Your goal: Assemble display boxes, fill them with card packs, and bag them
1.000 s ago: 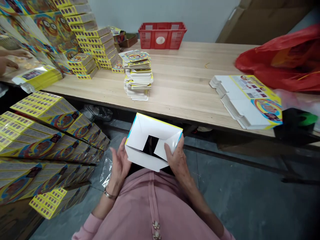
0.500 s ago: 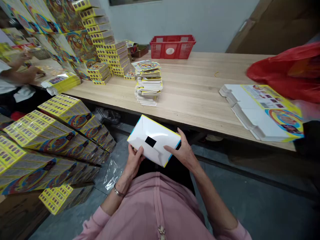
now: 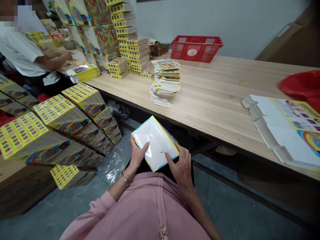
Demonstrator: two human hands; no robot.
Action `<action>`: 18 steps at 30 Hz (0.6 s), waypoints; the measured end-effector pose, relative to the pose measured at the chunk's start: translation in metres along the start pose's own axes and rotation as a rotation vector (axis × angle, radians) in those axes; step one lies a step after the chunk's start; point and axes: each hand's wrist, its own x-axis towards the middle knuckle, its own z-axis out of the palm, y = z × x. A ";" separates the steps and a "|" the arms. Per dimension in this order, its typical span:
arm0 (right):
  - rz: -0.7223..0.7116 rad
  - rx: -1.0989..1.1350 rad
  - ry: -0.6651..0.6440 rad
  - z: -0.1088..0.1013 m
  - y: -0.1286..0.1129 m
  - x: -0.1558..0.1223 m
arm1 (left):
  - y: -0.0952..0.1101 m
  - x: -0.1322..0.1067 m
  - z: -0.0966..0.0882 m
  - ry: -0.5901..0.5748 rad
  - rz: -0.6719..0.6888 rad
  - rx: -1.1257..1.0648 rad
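Closest to us, our pink hooded sweatshirt (image 3: 140, 213) fills the bottom of the view, and above it our hands hold a white cardboard box (image 3: 155, 143) with yellow and blue edges, tilted over our lap. Our left hand (image 3: 137, 156), with a metal bracelet (image 3: 124, 177) at the wrist, cups the lower left edge, its thumb pressed on the white face. Our right hand (image 3: 180, 168) grips the lower right edge with its fingers slightly spread.

A crumpled plastic bag (image 3: 115, 166) lies on the grey concrete floor (image 3: 232, 203) below us, beside banks of yellow printed boxes (image 3: 63, 125) on our left. Under the bench's front edge sits another plastic bag (image 3: 119, 110).

On the pale wooden bench (image 3: 212, 90) stand a stack of printed cards (image 3: 165, 83) and piled yellow boxes (image 3: 132, 50). Flattened box blanks (image 3: 285, 130) lie to the right, near a red plastic bag (image 3: 302, 86). A red plastic crate (image 3: 196, 49) sits against the far wall (image 3: 240, 23). At the far left, a co-worker (image 3: 25, 53) has both hands (image 3: 66, 56) on the bench.
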 end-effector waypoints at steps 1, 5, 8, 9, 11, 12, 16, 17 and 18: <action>0.005 0.001 0.000 0.001 0.000 -0.003 | 0.002 -0.002 0.000 -0.012 0.006 0.013; 0.035 0.051 -0.067 0.004 0.001 -0.015 | 0.016 -0.008 -0.001 -0.132 0.019 0.012; 0.083 0.090 -0.110 0.005 0.002 -0.023 | 0.022 -0.008 0.000 -0.167 0.048 0.043; 0.111 0.106 -0.113 0.005 0.003 -0.024 | 0.021 -0.008 0.000 -0.168 0.052 0.056; 0.187 0.148 -0.125 0.007 0.005 -0.023 | 0.017 -0.006 0.000 -0.179 0.053 0.086; 0.233 0.175 -0.142 0.008 0.006 -0.021 | 0.014 -0.005 0.001 -0.188 0.057 0.108; 0.400 0.298 -0.256 0.015 0.012 -0.014 | 0.009 -0.005 0.002 -0.215 0.123 0.193; 0.416 0.313 -0.266 0.016 0.013 -0.014 | 0.009 -0.006 0.002 -0.215 0.139 0.209; 0.416 0.320 -0.264 0.017 0.014 -0.013 | 0.010 -0.006 0.002 -0.212 0.152 0.225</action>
